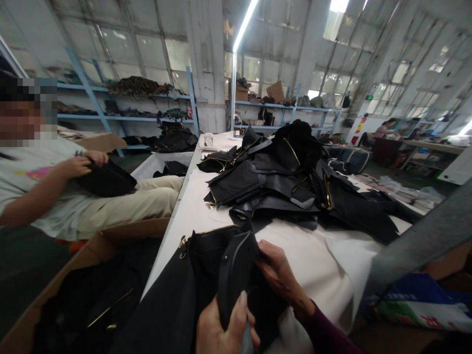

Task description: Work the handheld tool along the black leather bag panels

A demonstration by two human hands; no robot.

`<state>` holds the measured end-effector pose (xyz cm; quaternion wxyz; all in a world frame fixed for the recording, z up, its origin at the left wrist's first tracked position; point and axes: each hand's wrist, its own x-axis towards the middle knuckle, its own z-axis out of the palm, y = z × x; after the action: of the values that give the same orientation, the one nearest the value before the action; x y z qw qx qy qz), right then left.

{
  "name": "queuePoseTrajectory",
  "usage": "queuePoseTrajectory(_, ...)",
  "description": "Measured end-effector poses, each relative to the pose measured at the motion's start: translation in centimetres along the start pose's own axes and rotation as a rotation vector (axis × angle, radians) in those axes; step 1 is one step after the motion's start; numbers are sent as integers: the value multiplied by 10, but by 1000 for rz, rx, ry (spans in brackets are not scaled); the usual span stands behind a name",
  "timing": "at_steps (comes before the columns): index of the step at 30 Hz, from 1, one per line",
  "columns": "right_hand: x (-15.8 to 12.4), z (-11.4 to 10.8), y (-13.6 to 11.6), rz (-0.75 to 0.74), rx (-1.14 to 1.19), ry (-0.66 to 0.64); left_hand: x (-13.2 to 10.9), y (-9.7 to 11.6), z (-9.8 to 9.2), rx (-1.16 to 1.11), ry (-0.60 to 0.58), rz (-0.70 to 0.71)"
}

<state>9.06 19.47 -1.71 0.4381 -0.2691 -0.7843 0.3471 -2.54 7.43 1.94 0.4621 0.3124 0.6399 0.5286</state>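
Observation:
A black bag piece [177,290] with a gold zipper along its top edge lies over the near edge of the white-covered table. My left hand [224,324] is closed around a folded, curved edge of it, the thumb pressed on top. Higher and to the right, my right hand [278,273] pinches the bag piece's far corner; its fingertips are partly hidden behind the black material. Just beyond my hands, a heap of black bag pieces [258,182] with gold zippers covers the middle of the table.
To the left, a seated person [47,182] holds a black piece on their lap. An open cardboard box [92,246] with black pieces stands at the near left. A grey slanted post [416,246] rises at the right. Blue shelves [140,118] line the back wall.

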Motion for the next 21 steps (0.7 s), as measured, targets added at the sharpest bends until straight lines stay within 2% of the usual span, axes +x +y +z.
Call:
queuePoseTrajectory(2, -4, 0, -1, 14, -17, 6, 4, 8, -4, 9, 45, 24)
queuePoseTrajectory(5, -7, -1, -3, 168, 142, 68, 4, 22, -12, 50, 111, 38)
queuePoseTrajectory(7, -6, -1, -3, 303, 321, 89, -1, 25, -16, 66, 95, 21)
queuePoseTrajectory(9, -3, -2, -1, 374, 467, 71, -8, 23, -17, 106, 56, -5)
queuePoseTrajectory(12, 0, -4, -1, 362, 531, 53, -13, 13, -15, 176, -33, -38)
queuePoseTrajectory(16, -3, -6, 0, 306, 435, 4, -10, 0, -11, 229, -138, -37)
queuePoseTrajectory(21, -10, -7, 5, 154, 183, -13, -3, 4, -7, 202, -123, -24)
